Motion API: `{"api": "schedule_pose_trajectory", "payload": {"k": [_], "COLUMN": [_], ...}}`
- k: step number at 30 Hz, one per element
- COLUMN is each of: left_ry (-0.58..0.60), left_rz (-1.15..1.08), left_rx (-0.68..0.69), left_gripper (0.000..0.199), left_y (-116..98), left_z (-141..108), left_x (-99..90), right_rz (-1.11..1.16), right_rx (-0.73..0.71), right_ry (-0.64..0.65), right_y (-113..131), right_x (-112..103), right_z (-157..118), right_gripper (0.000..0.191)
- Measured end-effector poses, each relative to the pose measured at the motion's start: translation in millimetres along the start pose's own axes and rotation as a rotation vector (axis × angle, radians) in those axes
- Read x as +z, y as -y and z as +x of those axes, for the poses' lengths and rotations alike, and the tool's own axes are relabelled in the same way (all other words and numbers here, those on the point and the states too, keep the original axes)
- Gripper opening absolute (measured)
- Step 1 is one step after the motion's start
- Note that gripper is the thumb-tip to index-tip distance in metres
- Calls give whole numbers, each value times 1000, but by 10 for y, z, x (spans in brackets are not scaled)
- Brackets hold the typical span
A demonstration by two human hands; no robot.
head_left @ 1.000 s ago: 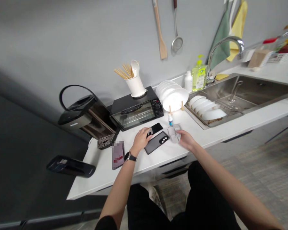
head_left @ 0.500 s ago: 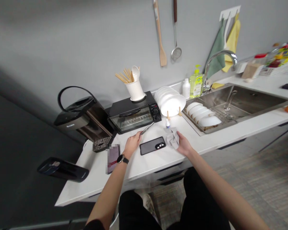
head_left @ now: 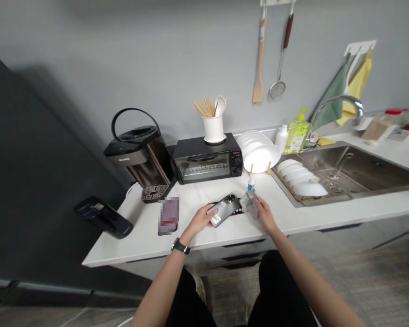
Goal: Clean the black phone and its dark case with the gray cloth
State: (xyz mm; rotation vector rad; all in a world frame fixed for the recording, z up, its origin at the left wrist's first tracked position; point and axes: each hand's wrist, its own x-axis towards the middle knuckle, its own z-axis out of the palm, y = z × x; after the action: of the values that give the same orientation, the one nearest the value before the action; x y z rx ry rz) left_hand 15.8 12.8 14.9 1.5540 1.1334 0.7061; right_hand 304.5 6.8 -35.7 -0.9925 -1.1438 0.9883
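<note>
Head view looks down on a white surface (head_left: 225, 229) with both forearms reaching in from the near edge. The left hand (head_left: 202, 218) is closed around the near end of a grey phone (head_left: 221, 210), held back-up and tilted, its round camera ring at the far end. Under that phone lies a second dark phone (head_left: 233, 211), mostly hidden; only a thin dark strip shows, so its shape is hard to make out. The right hand (head_left: 264, 212) pinches a crumpled grey cloth (head_left: 248, 203) just right of the grey phone; whether cloth and phone touch cannot be told. A small dropper bottle (head_left: 251, 182) stands just beyond the cloth, its label too small to read.

Left of the left hand lies a flat reddish object (head_left: 168, 215), blurred out. Further left a dark oblong device (head_left: 103, 217) overhangs the surface edge. Along the far side stand a black kettle-like dispenser (head_left: 139, 152), a toaster oven (head_left: 207, 159) carrying a white utensil cup (head_left: 213, 128), and a stack of white plates (head_left: 261, 152). A sink (head_left: 361, 170) at right is cut off by the frame edge.
</note>
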Motion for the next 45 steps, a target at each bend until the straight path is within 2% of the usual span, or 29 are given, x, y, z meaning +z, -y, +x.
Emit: {"api": "schedule_pose_trajectory", "payload": {"k": [3,7,9,11,14,16,19,23,26,30,33,36,38,41,43,45], "left_ry": [-41,-284,-371,-382,-302,-261,-264,-293,-297,-333,-337,-342,-351,-349,-341,-342], "left_rz": [212,698,820,839,816,808,805,828,836,796,792,777,759,731,718,713], "left_rx": [39,181,250,327,380,386,399,402,364,232,147,135,172,236,254,256], "left_gripper": [56,40,37,42,67,76,71,68,81,98,100,109,111,109,107,105], "left_y": [-53,-103,-56,24,111,111,57,14,28,48,45,44,53,66,61,47], "left_z": [-70,-208,-273,-321,-360,-374,-389,-398,-405,-435,-452,-449,-440,-427,-423,-421], "left_x": [57,163,217,255,278,280,286,329,366,385,385,386,387,381,373,365], "right_rz": [-218,-707,-902,-1004,-1079,-1116,-1168,-1211,-1198,-1145,-1103,-1074,-1091,-1143,-1159,-1167], "right_rx": [-113,-304,-333,-336,-349,-350,-335,-311,-348,-442,-506,-521,-491,-408,-361,-338], "right_ry": [64,365,413,415,422,420,366,274,338,493,588,648,588,426,335,277], "right_y": [72,109,103,100,119,146,185,215,233,266,295,306,295,255,221,196], "right_x": [101,281,329,342,340,357,445,688,927,1146,1088,833,623,398,382,488], "right_z": [-69,-149,-179,-202,-221,-209,-135,-34,-98,-376,-569,-627,-568,-359,-197,-80], "right_gripper": [47,49,51,53,55,55,54,53,52,56,60,61,60,58,59,59]}}
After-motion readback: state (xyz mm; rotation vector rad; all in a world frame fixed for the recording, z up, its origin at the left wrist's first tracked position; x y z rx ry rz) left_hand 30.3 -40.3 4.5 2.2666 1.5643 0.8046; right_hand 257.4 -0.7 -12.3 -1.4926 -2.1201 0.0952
